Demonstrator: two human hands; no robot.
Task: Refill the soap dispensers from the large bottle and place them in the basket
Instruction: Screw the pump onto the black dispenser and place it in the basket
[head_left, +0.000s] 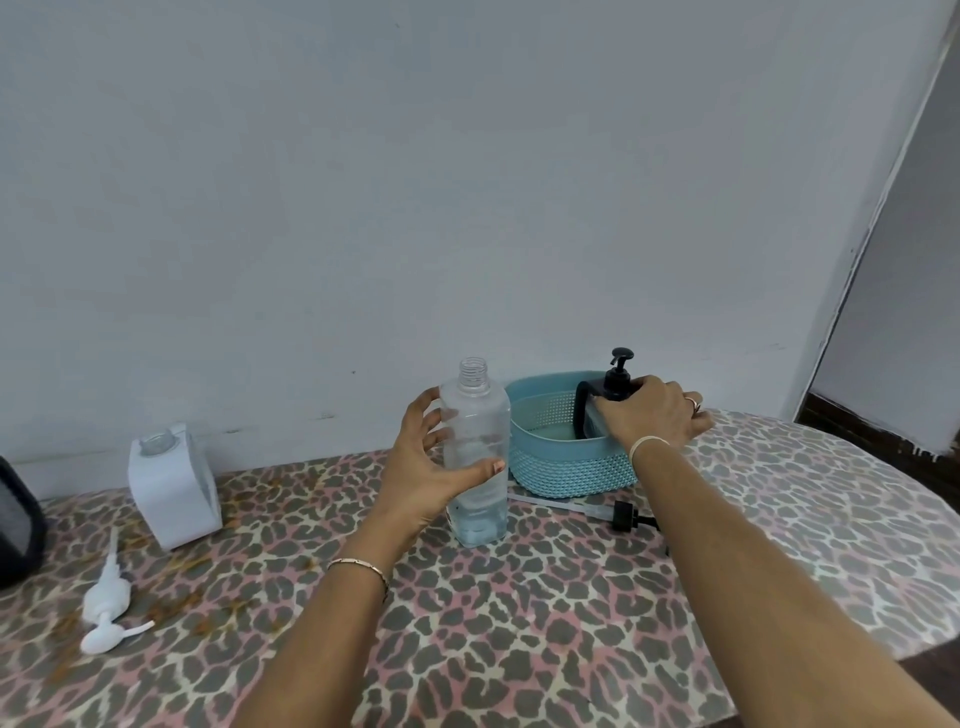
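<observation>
A tall clear large bottle (478, 447), uncapped and holding a little liquid at the bottom, stands mid-table. My left hand (423, 462) is curled around its left side with the thumb across its front. Right of it sits a light blue basket (556, 462). My right hand (657, 413) grips a black soap dispenser (605, 395) with a black pump on top, standing inside the basket. A white square dispenser (174, 486) with an open neck stands at the left. Its white pump (106, 605) lies on the table nearer me.
A black pump with a long clear tube (621, 514) lies in front of the basket. A dark object (18, 525) sits at the far left edge. The table wears a leopard-print cloth (519, 623), with brownish stains near the white pump. A grey wall stands just behind.
</observation>
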